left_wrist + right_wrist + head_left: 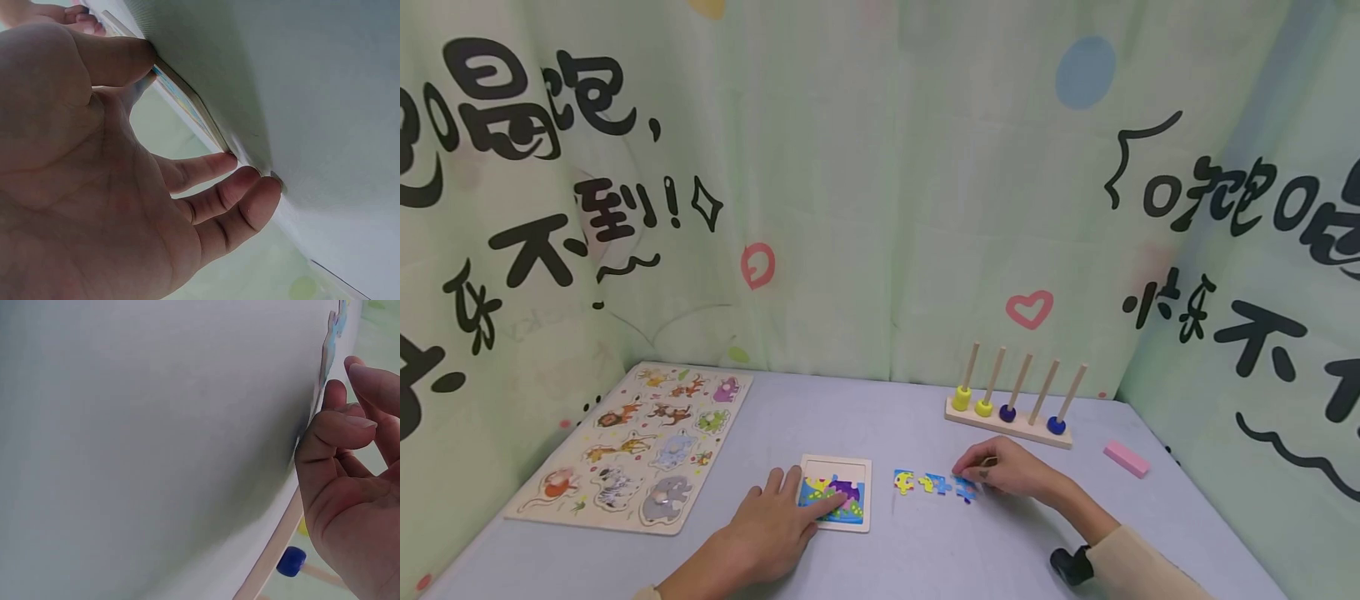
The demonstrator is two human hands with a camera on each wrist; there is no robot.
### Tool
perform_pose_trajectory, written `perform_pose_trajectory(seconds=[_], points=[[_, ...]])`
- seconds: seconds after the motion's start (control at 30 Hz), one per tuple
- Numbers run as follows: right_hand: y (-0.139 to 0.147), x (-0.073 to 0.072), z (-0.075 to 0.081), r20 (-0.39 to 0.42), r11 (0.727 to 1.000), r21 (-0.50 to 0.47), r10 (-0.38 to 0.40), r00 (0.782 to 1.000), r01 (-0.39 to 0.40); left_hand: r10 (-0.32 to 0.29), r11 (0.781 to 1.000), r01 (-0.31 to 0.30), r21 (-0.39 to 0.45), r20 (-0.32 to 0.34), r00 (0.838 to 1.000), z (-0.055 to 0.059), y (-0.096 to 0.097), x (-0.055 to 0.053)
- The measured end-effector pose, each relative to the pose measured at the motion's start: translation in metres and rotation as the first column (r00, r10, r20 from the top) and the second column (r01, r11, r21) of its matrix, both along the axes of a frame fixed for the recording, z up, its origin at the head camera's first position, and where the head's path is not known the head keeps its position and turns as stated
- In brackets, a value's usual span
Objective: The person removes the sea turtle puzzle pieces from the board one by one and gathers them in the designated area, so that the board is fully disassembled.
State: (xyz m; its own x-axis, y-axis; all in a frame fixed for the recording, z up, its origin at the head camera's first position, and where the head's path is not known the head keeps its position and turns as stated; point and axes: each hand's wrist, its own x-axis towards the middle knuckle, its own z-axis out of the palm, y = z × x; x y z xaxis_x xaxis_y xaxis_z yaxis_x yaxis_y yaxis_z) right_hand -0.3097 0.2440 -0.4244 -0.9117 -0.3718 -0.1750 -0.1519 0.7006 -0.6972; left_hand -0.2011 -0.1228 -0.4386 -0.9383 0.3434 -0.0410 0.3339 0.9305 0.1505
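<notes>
A small wooden jigsaw tray (pixel 867 492) holds a partly filled picture in blue, purple and green. My left hand (pixel 778 521) lies spread at its left side, with one digit reaching across the picture. In the left wrist view, fingertips (pixel 226 160) touch the tray's edge (pixel 200 106). Several loose jigsaw pieces (pixel 938 483) lie in a row right of the tray. Beside the rightmost blue piece (pixel 964 488) is my right hand (pixel 1011 471), fingers loosely bent. The right wrist view shows thumb and forefinger apart, with no piece seen between them.
Behind the right hand stands a wooden peg stand (pixel 1011 425) with yellow and blue beads. A pink block (pixel 1126 458) lies farther right. At the left is a large animal puzzle board (pixel 576 475). A printed curtain (pixel 865 208) hangs around the table.
</notes>
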Motion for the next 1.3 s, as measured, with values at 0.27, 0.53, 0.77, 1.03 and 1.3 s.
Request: perform_pose_trajectory(seconds=[0.27,0.53,0.77,1.03,1.3], points=[[-0.017,-0.002,0.007,-0.041,0.996,0.002,0.084,0.996,-0.084,0.007,1.0,-0.007,0.008,0.014,1.0,-0.002,0.001,-0.001],[-0.048,0.0,0.01,-0.024,0.992,-0.022,0.12,0.992,-0.121,0.021,1.0,-0.021,-0.007,0.031,0.999,-0.001,0.003,0.0],[-0.077,-0.001,0.01,-0.052,0.978,-0.051,0.2,0.978,-0.202,0.037,0.999,-0.036,-0.008,0.077,0.996,0.0,0.001,-0.004],[-0.11,-0.001,0.009,-0.052,0.973,-0.059,0.222,0.974,-0.225,0.038,0.999,-0.035,-0.029,0.135,0.99,0.006,0.0,-0.007],[-0.145,-0.003,0.004,-0.045,0.968,-0.082,0.234,0.971,-0.237,0.031,0.999,-0.025,-0.045,0.139,0.99,0.009,0.0,-0.002]])
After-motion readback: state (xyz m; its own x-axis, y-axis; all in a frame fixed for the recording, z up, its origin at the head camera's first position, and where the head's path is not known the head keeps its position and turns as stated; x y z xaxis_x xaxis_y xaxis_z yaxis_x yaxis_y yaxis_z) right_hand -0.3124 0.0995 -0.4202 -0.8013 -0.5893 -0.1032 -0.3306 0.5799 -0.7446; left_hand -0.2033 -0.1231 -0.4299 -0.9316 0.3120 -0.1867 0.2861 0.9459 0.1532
